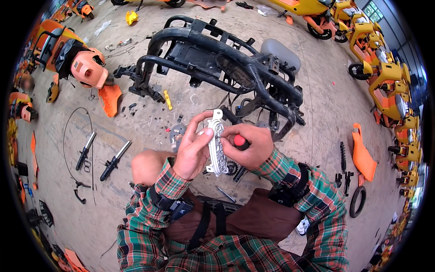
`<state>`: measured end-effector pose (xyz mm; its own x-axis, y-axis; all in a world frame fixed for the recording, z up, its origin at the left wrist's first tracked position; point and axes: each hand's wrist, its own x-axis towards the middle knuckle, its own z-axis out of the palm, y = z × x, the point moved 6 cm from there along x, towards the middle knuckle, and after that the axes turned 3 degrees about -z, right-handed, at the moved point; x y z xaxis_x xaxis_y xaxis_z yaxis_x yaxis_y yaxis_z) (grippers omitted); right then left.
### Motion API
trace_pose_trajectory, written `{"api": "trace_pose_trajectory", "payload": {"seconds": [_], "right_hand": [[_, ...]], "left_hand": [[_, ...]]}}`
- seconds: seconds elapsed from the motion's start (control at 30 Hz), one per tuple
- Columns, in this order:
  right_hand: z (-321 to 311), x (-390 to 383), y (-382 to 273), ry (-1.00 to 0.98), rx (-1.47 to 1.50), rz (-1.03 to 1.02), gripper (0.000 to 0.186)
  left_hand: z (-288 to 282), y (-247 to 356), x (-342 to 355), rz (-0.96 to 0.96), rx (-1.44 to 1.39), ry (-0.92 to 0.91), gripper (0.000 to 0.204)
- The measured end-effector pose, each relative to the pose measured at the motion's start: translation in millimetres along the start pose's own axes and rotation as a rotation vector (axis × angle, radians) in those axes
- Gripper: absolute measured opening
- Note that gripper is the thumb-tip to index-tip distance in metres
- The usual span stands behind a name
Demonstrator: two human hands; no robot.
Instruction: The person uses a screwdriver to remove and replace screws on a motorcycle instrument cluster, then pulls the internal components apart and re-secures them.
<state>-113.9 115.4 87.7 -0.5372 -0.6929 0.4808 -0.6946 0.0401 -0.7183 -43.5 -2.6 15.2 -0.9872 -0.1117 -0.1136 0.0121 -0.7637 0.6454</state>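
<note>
My left hand (194, 149) grips a white, elongated part (216, 149) with mounting tabs at both ends and a silvery, bumpy inner face, held upright at the middle of the view. My right hand (251, 154) is closed round a red-and-black handled tool (241, 141), likely a screwdriver, against the part's right side; its tip is hidden. Just beyond both hands a black tubular vehicle frame (195, 38) rests on the concrete floor, with a grey padded piece (281, 54) at its back right.
Two fork tubes (115, 160), a cable loop and small pieces lie left on the floor (113, 204). An orange panel (362, 156) and black ring (357, 201) lie right. Orange scooters (86, 65) stand left, yellow scooters (385, 99) right. A yellow tool (168, 99) lies near the frame.
</note>
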Motion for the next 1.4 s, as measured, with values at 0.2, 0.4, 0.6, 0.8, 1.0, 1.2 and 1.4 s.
{"api": "trace_pose_trajectory", "payload": {"seconds": [0.2,0.4,0.6,0.8,1.0,1.2,1.4], "right_hand": [[3,0,-1,-0.008,-0.02,-0.012,0.015],[4,0,0,-0.004,-0.032,-0.027,0.016],[3,0,0,-0.011,-0.032,-0.019,0.017],[1,-2,-1,-0.023,-0.033,0.018,0.02],[1,-4,1,-0.009,-0.059,0.03,0.02],[2,-3,2,0.003,-0.087,0.016,0.017],[11,-1,0,-0.018,-0.126,-0.062,0.016]], "left_hand": [[-4,-1,-1,-0.002,0.011,0.011,0.048],[-3,2,-1,0.003,0.026,0.011,0.047],[-1,1,-1,-0.01,0.045,0.021,0.047],[0,-1,0,-0.018,0.044,0.027,0.046],[0,-2,1,-0.019,0.073,0.032,0.048],[-2,-2,0,-0.009,0.127,0.052,0.048],[-4,3,-7,-0.016,0.142,0.101,0.047]]}}
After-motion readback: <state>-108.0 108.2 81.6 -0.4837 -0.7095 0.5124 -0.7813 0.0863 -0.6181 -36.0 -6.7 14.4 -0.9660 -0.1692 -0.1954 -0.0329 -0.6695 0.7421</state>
